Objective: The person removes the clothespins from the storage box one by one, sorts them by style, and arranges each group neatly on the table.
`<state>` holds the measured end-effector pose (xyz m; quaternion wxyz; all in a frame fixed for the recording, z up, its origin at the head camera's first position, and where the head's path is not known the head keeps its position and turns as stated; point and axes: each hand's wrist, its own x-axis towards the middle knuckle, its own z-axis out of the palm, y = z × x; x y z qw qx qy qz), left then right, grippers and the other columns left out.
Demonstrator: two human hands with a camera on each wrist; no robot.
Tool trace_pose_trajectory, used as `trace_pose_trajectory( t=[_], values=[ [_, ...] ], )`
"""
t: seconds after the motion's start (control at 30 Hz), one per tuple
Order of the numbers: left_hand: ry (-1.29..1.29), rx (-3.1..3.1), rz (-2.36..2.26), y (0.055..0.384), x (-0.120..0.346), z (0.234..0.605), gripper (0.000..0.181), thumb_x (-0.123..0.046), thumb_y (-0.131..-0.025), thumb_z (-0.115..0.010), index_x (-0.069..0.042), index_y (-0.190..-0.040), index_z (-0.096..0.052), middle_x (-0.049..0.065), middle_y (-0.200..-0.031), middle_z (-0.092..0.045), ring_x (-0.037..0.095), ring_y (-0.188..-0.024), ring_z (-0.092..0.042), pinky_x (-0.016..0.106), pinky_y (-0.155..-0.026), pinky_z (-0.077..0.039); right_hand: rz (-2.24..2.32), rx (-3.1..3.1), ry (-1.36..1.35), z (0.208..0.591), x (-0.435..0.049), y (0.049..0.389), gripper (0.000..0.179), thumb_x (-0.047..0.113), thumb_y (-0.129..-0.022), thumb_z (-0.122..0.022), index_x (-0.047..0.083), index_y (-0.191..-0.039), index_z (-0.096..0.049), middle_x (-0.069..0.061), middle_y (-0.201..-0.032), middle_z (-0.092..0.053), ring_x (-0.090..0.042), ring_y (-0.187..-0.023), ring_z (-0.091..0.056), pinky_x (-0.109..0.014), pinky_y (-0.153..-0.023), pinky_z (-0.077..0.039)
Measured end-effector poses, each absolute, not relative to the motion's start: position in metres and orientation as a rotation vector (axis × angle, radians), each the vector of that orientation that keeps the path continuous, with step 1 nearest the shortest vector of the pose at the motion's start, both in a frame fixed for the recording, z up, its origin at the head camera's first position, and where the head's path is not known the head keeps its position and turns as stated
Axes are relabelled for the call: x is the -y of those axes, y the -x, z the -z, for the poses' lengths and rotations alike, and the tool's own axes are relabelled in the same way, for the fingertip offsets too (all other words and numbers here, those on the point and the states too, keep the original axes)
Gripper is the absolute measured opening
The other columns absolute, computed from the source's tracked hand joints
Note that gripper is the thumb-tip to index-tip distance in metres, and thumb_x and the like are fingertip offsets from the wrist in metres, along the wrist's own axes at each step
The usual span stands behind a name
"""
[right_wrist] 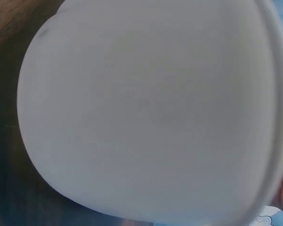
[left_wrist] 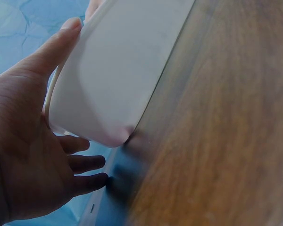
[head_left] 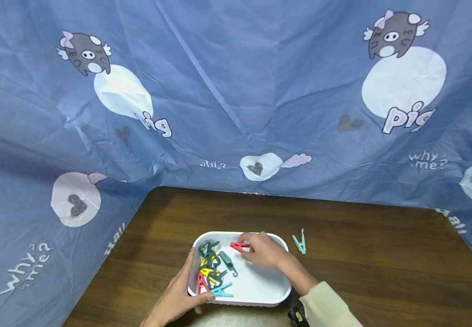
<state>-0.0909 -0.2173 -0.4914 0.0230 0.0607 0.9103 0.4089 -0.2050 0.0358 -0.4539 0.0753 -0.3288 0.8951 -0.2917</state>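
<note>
A white plastic tub stands near the front of the table. My left hand holds its near left corner, thumb at the front rim and fingers along the left side; in the left wrist view three fingertips hang free below the rim. Inside the tub my right hand pinches a red clothespin. Green hook clips, yellow clips, another red clothespin and a light blue clothespin lie heaped at the tub's left. The tub's outer wall fills the right wrist view.
A pale teal clothespin lies on the brown wooden table, right of the tub. A small black object sits by the right sleeve. Blue printed cloth hangs behind the table and at its left.
</note>
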Motion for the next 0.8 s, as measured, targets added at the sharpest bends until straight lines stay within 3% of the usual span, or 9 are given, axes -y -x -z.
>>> trace_pose_trajectory(
  t=[0.27,0.53,0.8],
  values=[
    [-0.16,-2.808,-1.276,0.091,0.217,0.492,0.125,-0.041,-0.071,-0.089,-0.007,-0.162,-0.009,0.024,-0.164,-0.025,0.041,-0.146,-0.035,0.059,-0.116,-0.034,0.963,-2.688,0.904,0.443,-0.048,0.2,0.029,0.011,-0.09,-0.071,0.005,-0.118,-0.068,0.006,-0.057,-0.051,-0.003,-0.048,-0.044,-0.018,-0.044,-0.036],
    [-0.223,-2.883,-1.25,0.09,0.216,0.495,0.125,-0.041,-0.07,-0.09,-0.004,-0.161,-0.012,0.026,-0.161,-0.031,0.04,-0.142,-0.04,0.054,-0.114,-0.039,1.07,-2.757,0.756,0.437,-0.066,0.194,0.026,0.009,-0.089,-0.073,0.007,-0.115,-0.069,0.005,-0.058,-0.051,-0.005,-0.048,-0.045,-0.019,-0.043,-0.036],
    [-0.2,-2.888,-1.238,0.09,0.216,0.495,0.125,-0.043,-0.07,-0.089,-0.004,-0.161,-0.014,0.024,-0.162,-0.03,0.038,-0.143,-0.04,0.055,-0.114,-0.038,1.117,-2.772,0.631,0.433,-0.08,0.193,0.026,0.008,-0.088,-0.073,0.007,-0.114,-0.069,0.003,-0.057,-0.051,-0.007,-0.049,-0.046,-0.019,-0.043,-0.036]
  ],
)
